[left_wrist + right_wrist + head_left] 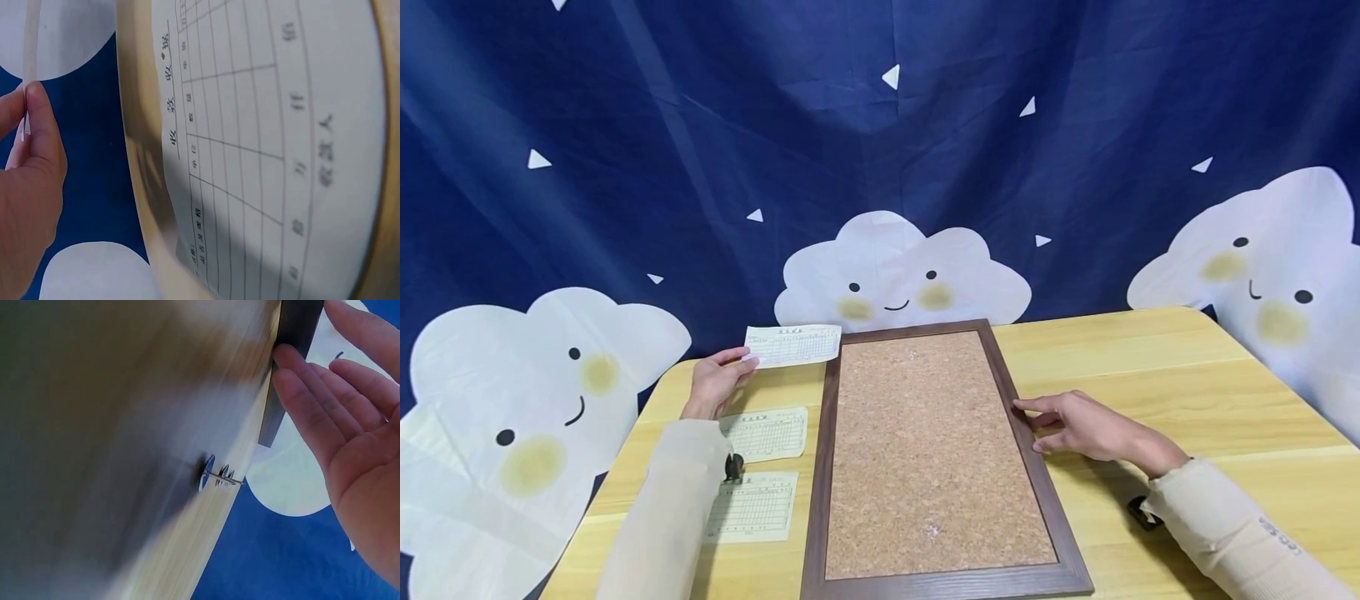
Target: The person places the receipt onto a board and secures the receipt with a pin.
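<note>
My left hand (715, 386) pinches the left end of a printed receipt slip (797, 345) between thumb and fingers, just off the board's upper left corner. In the left wrist view that slip (30, 44) appears edge-on. Two similar slips, an upper one (769, 434) and a lower one (754, 510), lie on the table below it, partly covered by my left forearm. A cork board (936, 458) with a dark brown frame lies flat in the middle. Along its right side, the fingertips of my right hand (1086, 425) touch the frame, fingers loosely extended.
Several metal thumbtacks (215, 474) sit on the table near my right hand in the right wrist view. The pale wooden table (1150, 367) meets a dark blue cloth (820, 108) with white clouds at its far edge. Small shiny patches (932, 529) mark the cork.
</note>
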Demonstrator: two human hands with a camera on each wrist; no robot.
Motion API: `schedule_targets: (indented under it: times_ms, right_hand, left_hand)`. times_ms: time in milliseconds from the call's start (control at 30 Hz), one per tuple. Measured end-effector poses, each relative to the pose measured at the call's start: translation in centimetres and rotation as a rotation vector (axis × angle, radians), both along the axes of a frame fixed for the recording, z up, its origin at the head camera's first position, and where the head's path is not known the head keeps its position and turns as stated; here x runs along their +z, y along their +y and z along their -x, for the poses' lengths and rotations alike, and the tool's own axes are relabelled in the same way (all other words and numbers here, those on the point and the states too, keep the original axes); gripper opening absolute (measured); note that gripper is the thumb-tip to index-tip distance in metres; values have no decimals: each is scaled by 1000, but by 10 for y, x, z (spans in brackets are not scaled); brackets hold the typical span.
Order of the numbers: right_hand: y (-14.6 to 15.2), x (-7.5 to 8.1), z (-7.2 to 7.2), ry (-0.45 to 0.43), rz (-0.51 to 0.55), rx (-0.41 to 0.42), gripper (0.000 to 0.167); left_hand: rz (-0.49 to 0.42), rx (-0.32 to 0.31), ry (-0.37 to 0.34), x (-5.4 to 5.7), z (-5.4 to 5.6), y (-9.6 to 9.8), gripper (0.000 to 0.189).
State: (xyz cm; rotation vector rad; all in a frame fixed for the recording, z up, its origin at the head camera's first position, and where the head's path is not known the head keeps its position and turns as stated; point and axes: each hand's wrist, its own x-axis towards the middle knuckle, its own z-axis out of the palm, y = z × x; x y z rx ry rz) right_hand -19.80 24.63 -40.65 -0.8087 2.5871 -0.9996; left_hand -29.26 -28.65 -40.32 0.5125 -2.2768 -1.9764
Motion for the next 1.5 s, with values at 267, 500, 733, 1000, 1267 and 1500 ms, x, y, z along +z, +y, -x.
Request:
schedule_targets:
  times_ms: [267,500,733,1000,1267,1500]
  right_hand:
    - [0,4,5,9,19,17,55]
    - [-2,11,10,34,49,39,44]
    - [-9,16,16,75,24,10,44]
    - [-22,22,27,69,27,-11,47]
    - [-35,26,37,68,72,-44,48]
    - [-43,26,43,58,98,-61,49]
  left_hand:
    - [20,-1,22,2,-1,6,46]
    - [25,6,35,2,-2,11,45]
    - [8,4,45,3,-2,16,44]
    - [1,22,35,3,-3,17,41]
    - [-11,17,40,7,0,20,41]
    - [-27,3,62,11,0,25,42]
